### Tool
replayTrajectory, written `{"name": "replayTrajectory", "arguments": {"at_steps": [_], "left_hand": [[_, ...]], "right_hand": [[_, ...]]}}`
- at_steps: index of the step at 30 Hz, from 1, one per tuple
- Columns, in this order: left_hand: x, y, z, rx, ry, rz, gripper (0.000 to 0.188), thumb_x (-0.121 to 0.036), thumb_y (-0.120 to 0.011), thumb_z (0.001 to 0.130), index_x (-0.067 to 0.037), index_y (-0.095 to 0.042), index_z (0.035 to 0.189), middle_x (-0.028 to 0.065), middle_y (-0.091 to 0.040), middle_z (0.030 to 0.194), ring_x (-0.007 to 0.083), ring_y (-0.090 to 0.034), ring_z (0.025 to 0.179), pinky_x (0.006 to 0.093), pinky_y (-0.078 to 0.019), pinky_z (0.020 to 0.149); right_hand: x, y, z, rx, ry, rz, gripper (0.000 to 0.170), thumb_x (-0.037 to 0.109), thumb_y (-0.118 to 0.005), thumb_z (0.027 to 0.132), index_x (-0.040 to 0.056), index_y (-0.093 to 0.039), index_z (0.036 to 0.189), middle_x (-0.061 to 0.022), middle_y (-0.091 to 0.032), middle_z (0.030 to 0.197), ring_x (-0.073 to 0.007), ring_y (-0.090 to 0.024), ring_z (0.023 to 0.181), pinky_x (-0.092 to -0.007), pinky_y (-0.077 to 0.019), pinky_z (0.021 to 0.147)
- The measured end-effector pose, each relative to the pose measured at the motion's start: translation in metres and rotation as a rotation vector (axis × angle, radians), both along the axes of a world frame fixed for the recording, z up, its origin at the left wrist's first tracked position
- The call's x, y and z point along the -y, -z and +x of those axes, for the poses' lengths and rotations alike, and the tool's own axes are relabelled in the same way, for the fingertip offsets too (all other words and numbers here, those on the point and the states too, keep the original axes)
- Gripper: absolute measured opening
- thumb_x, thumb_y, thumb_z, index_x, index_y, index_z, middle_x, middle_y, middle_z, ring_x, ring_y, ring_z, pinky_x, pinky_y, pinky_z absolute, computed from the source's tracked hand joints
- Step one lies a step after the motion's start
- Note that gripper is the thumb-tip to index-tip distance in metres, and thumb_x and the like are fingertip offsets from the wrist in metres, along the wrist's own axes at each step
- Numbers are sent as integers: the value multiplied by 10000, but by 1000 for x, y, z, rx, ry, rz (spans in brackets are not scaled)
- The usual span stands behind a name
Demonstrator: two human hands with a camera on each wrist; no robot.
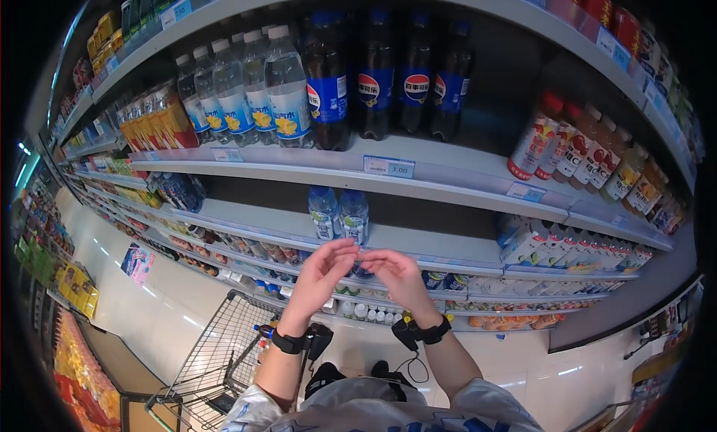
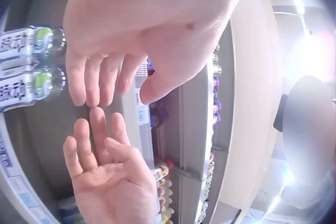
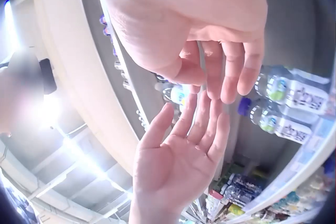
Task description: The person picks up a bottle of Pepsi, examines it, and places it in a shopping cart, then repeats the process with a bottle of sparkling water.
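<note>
My left hand [image 1: 320,279] and right hand [image 1: 401,281] are raised in front of the shelves, palms turned inward. Their fingertips come close together in the head view, fingers relaxed and slightly bent, with nothing held. Just beyond them, two clear bottles [image 1: 323,214] with blue caps stand side by side on the middle shelf [image 1: 418,241]. In the left wrist view these two bottles [image 2: 31,85] appear at the left edge. The right wrist view shows the same bottles [image 3: 291,90] beside the right fingers.
On the shelf above stand dark cola bottles [image 1: 376,88] and clear soda bottles [image 1: 286,96]. Juice bottles [image 1: 590,152] are at the right, white cartons [image 1: 541,238] lower down. A wire shopping cart [image 1: 224,342] stands on the floor at the left, near the person's legs.
</note>
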State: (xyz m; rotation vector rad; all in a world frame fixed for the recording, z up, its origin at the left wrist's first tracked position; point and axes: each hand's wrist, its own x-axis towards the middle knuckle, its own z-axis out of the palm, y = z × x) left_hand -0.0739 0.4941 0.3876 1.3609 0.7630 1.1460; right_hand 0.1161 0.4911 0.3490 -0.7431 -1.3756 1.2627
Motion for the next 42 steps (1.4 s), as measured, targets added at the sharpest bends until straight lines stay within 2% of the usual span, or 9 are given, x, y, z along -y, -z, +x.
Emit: {"name": "replayTrajectory", "arguments": {"at_steps": [6, 10, 14, 17, 21, 26, 32, 39, 42], "left_hand": [[-41, -76, 8, 51, -101, 317, 369, -51, -568, 949, 32, -504, 1303, 131, -587, 1269, 191, -547, 1195, 325, -433, 1019], [-71, -106, 3, 110, -244, 503, 349, -106, -488, 999, 43, -499, 1315, 142, -553, 1320, 203, -520, 1232, 330, -413, 1039], [-105, -112, 1, 115, -369, 645, 368, -145, -482, 1000, 56, -501, 1307, 170, -556, 1318, 229, -538, 1209, 334, -424, 1008], [-112, -120, -3, -174, -505, 781, 396, -160, -462, 995, 74, -471, 1313, 256, -482, 1368, 331, -515, 1244, 355, -404, 1030], [-121, -122, -5, -253, -518, 844, 433, -158, -429, 998, 77, -411, 1361, 272, -469, 1376, 371, -478, 1283, 392, -378, 1056], [-122, -127, -3, -135, -447, 779, 481, -174, -437, 1002, 86, -352, 1397, 282, -479, 1361, 366, -490, 1269, 386, -381, 1054], [-127, -130, -11, -116, -392, 758, 490, -179, -482, 997, 75, -359, 1398, 258, -497, 1333, 313, -527, 1222, 375, -434, 1008], [-110, -136, -18, 19, -252, 647, 528, -91, -611, 935, 26, -390, 1400, 150, -506, 1302, 211, -512, 1203, 357, -437, 1020], [-97, -133, -18, 148, -236, 661, 579, -85, -645, 897, 32, -380, 1398, 142, -500, 1241, 229, -538, 1177, 365, -463, 998]], "right_hand": [[-28, -100, -3, 129, 281, 426, 240, -21, -591, 866, -12, -638, 1102, -107, -673, 1036, -173, -658, 955, -294, -504, 867], [-53, -149, -18, 421, 662, 830, 302, 5, -609, 808, -4, -626, 1109, -162, -628, 1125, -315, -608, 1050, -373, -485, 906], [-83, -173, -37, 477, 741, 877, 391, 49, -623, 796, -12, -582, 1180, -190, -600, 1164, -367, -569, 1095, -406, -465, 935], [-106, -178, -48, 609, 787, 766, 569, 168, -648, 807, -58, -468, 1298, -232, -592, 1174, -418, -560, 1105, -432, -462, 941], [-124, -184, -52, 801, 838, 684, 630, 239, -676, 802, -73, -458, 1304, -254, -600, 1173, -419, -577, 1086, -443, -471, 928], [-130, -201, -60, 801, 680, 432, 593, 351, -735, 758, -63, -536, 1134, -265, -658, 1042, -404, -638, 984, -447, -523, 820], [-148, -201, -62, 775, 701, 443, 567, 363, -776, 713, -43, -555, 1041, -233, -688, 892, -415, -661, 874, -449, -535, 761], [-120, -201, -65, 681, 762, 612, 604, 281, -772, 707, -13, -550, 1186, -227, -692, 902, -410, -661, 874, -457, -530, 754], [-109, -196, -66, 601, 780, 695, 657, 246, -778, 697, 12, -540, 1262, -215, -673, 1059, -374, -650, 975, -426, -507, 836]]}}
